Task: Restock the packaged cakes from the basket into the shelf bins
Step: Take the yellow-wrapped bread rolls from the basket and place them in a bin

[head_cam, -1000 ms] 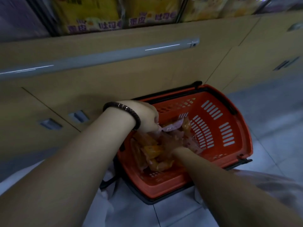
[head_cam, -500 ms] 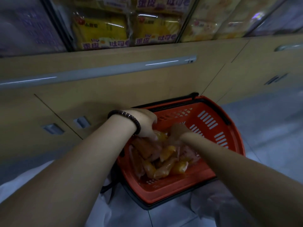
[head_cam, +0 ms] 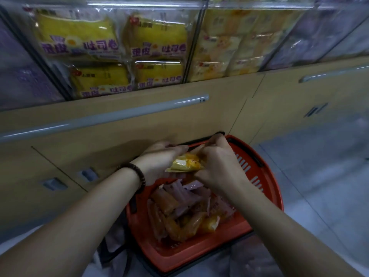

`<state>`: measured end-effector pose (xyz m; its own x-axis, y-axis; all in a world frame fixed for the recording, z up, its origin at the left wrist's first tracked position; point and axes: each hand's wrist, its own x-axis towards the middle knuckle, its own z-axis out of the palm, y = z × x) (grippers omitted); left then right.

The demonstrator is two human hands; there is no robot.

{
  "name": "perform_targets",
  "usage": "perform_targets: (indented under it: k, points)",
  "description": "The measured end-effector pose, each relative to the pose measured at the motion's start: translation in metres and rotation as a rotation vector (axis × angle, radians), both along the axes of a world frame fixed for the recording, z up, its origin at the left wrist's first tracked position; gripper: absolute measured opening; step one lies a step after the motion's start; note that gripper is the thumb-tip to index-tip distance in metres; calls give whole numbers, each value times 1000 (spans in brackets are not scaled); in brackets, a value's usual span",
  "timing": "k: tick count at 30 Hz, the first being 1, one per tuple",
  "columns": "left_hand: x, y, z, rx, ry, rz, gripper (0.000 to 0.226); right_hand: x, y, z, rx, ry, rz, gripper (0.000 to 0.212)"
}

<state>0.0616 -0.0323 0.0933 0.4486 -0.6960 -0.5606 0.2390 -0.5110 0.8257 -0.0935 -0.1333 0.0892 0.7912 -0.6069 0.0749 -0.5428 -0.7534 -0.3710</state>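
Over the red plastic shopping basket (head_cam: 259, 198) on the floor, both hands hold small yellow packaged cakes (head_cam: 185, 163): left hand (head_cam: 159, 158) cupped under them, right hand (head_cam: 217, 166) pinching from above, fingers clamped. More orange and purple packs (head_cam: 179, 206) fill the basket. Clear shelf bins (head_cam: 196, 47) sit above.

My arms are bare, with no sleeves. I wear a dark bead bracelet (head_cam: 138, 177) on my left wrist. My hands have no gloves.

grey tiled floor (head_cam: 319, 176), red basket (head_cam: 265, 188) standing on it
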Motion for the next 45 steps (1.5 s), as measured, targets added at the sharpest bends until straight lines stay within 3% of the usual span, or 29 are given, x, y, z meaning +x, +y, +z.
perform_targets:
  k: [5,7,11,12,15,16,20,24,29,32,35,39,42,45]
  points:
    - [0,1,10,-196,47,137,37,-25,-21,31,135,-17,34,87]
    - [1,1,13,-241,56,175,31,-38,-36,39,179,-138,1,75]
    - [2,-2,20,-316,132,270,36,-53,-57,53,122,-391,-196,11]
    - [2,-3,20,-338,137,297,38,-55,-60,57,105,-440,-249,4]
    - [3,-7,17,-395,34,347,32,-61,-72,56,111,-595,-350,14]
    - [3,-9,17,-408,0,364,30,-63,-73,56,158,-644,-363,14]
    - [5,-10,13,-385,-41,423,31,-64,-67,59,466,-806,-386,48]
    - [2,-10,9,-339,-60,401,56,-59,-58,59,659,-879,-312,44]
    - [-11,-6,22,-384,131,195,66,-49,-52,61,1030,-941,-298,47]
    - [-16,-6,21,-378,112,155,60,-49,-52,69,966,-956,-341,43]
    - [-21,-10,11,-367,62,176,46,-41,-41,67,610,-922,-398,37]
    - [-27,-13,-2,-395,110,143,40,-22,-6,52,251,-794,-277,36]
    - [-33,-9,0,-493,134,43,53,-13,11,48,352,-784,-222,32]
    - [-37,-4,0,-528,69,-9,61,-3,12,54,811,-914,-183,22]
